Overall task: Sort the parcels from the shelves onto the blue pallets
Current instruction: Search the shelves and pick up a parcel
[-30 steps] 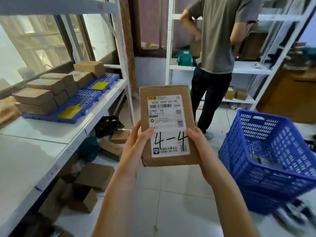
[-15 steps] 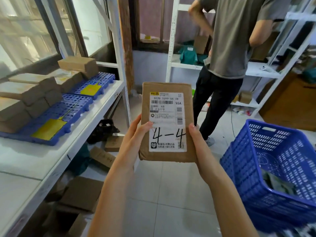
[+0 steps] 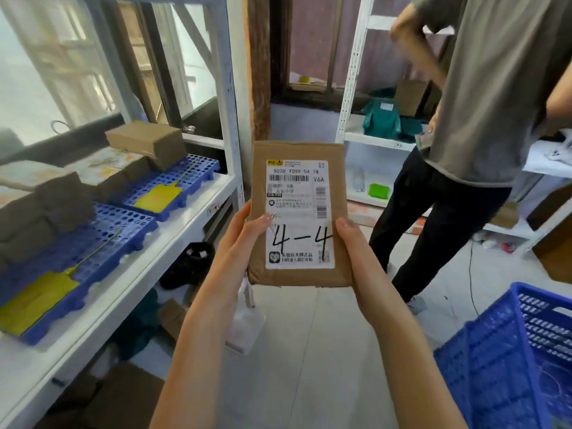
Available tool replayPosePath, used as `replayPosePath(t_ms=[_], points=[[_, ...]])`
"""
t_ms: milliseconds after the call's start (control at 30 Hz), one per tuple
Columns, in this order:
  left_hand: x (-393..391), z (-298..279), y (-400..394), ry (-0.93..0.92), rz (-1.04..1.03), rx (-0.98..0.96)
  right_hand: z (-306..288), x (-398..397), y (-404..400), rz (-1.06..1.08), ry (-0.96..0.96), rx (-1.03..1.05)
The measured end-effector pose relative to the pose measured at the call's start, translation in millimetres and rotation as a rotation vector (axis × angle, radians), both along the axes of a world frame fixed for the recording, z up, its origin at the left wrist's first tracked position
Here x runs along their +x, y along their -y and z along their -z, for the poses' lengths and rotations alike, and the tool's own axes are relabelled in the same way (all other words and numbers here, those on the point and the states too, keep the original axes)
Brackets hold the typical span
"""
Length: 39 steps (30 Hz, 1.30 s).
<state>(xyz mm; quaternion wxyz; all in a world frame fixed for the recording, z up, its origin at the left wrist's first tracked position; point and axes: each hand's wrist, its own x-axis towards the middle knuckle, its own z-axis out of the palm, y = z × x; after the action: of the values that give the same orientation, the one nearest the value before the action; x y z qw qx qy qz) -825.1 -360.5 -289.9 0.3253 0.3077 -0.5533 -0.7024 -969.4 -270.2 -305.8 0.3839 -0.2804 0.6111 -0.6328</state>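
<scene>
— Brown cardboard, dead centre of the frame: a flat parcel (image 3: 298, 212) held upright, its white label (image 3: 299, 213) facing the camera with "4-4" written across it in black marker.

— Who's got it?

— Both hands. The left hand (image 3: 244, 243) grips the parcel's left edge, thumb lying over the front and touching the label. The right hand (image 3: 359, 258) grips the right edge, thumb tip resting at the label's right border. Fingers of both are hidden behind the box.

— And the pallets?

— Left side of the frame, on a white shelf (image 3: 173, 239). Two blue pallets, side by side. The nearer one (image 3: 102, 243) sits at middle left with a yellow tag (image 3: 37, 298) lying on it and blurred brown boxes stacked toward its back. The farther one (image 3: 188, 178) carries another yellow tag (image 3: 158, 198) and a brown box (image 3: 145, 144) perched on the boxes behind it.

— So the parcel is well apart from them?

— Yes, in the air over the floor, right of the shelf edge.

— Anything else?

— A blue basket (image 3: 495, 366) at lower right, and a person in a grey shirt (image 3: 495, 88) and black trousers standing at upper right, beside white shelving (image 3: 377, 137) holding green bags (image 3: 382, 119).
</scene>
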Motion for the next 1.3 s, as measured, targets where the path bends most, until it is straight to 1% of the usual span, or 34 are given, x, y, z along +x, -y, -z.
replayPosePath(t_ms=[233, 400, 633, 733, 900, 1100, 1200, 1300], points=[[-23.3, 13.9, 63.8, 0.019, -0.137, 0.047, 12.3, -30.8, 76.4, -0.159, 0.003, 0.022], [-34.6, 26.9, 153.1, 0.091, -0.225, 0.043, 14.9, -43.6, 149.2, -0.252, -0.04, 0.019], [-31.6, 20.8, 243.1, 0.0, -0.348, 0.038, 1.6, -49.8, 264.6, -0.368, -0.069, 0.005], [-28.2, 18.0, 276.3, 0.019, -0.403, 0.069, 1.3, -48.8, 302.3, -0.423, -0.046, 0.008], [-14.0, 25.5, 316.4, 0.047, -0.517, 0.117, 4.2, -40.0, 359.4, -0.537, -0.023, 0.068], [-4.6, 26.2, 358.7, 0.015, -0.714, 0.15, -3.2, -31.5, 437.9, -0.714, 0.053, 0.12], [-10.0, 21.1, 378.4, 0.012, -0.798, 0.143, -15.4, -33.4, 476.9, -0.794, 0.048, 0.133], [-20.6, 9.3, 401.3, 0.004, -0.862, 0.12, -28.2, -36.1, 518.0, -0.813, 0.16, 0.167]])
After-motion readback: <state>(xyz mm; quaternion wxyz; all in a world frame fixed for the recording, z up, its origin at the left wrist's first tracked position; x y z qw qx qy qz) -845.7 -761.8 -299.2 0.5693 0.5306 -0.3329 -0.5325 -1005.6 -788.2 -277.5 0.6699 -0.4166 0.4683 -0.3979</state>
